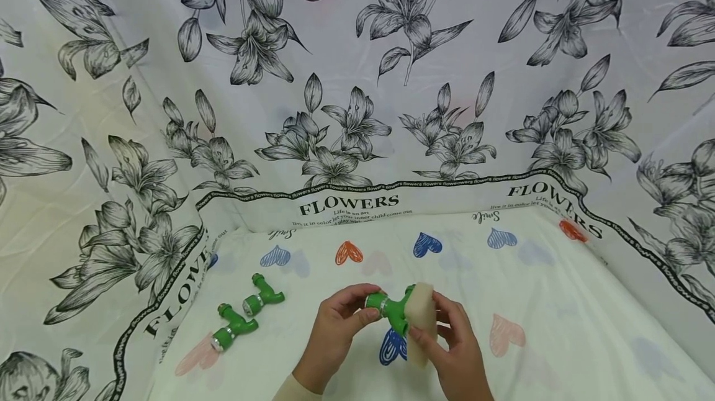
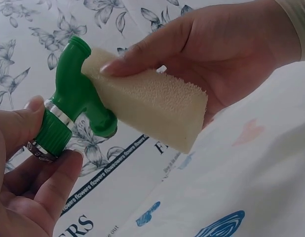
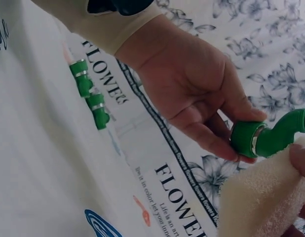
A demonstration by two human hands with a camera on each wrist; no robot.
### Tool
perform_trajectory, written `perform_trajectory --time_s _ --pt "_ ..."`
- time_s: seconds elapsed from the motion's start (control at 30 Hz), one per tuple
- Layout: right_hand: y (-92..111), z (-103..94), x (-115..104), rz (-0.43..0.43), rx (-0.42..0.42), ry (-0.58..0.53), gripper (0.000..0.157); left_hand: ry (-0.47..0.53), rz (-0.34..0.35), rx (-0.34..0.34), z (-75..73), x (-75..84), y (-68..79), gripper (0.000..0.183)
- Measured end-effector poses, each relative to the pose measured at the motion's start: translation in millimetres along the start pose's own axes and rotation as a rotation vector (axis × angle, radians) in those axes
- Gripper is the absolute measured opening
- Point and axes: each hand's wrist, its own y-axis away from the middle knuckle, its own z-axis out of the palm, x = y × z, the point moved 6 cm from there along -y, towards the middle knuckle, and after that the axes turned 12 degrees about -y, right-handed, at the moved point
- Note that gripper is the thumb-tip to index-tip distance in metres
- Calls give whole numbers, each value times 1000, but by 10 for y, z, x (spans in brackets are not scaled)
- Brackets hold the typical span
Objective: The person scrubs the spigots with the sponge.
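Note:
A green tap (image 1: 395, 310) with a silver band is held above the cloth, its round knob pinched between the thumb and fingers of my left hand (image 1: 342, 326). My right hand (image 1: 455, 342) grips a cream-coloured sponge (image 1: 421, 326), thumb on one face and fingers behind. In the left wrist view the sponge (image 2: 152, 101) lies against the body of the tap (image 2: 76, 94), beside its curved spout. The right wrist view shows the left fingers around the knob end of the tap (image 3: 246, 139), with the sponge (image 3: 263, 192) close below it.
Two more green taps, one nearer (image 1: 233, 326) and one farther (image 1: 262, 295), lie to the left on a white cloth (image 1: 313, 264) printed with hearts. Flower-printed curtains (image 1: 346, 109) rise behind and at both sides.

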Motion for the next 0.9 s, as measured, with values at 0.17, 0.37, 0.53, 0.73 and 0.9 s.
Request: perform_trajectory --time_s 0.17,0.37,0.53,0.73,0.9 --pt "21 63 -71 -10 -92 -98 60 37 28 -2 -21 10 -15 34" --pt "43 88 -135 1 -176 -169 57 32 39 -9 -29 21 -24 34" --pt "105 165 -235 -127 -323 -204 56 39 -16 10 -43 -29 -39 34" --pt "113 159 -234 -122 -248 -164 57 34 -48 15 -46 -97 -40 34" --pt "103 136 -172 -101 -165 -106 60 28 -70 20 -59 -157 -11 34"
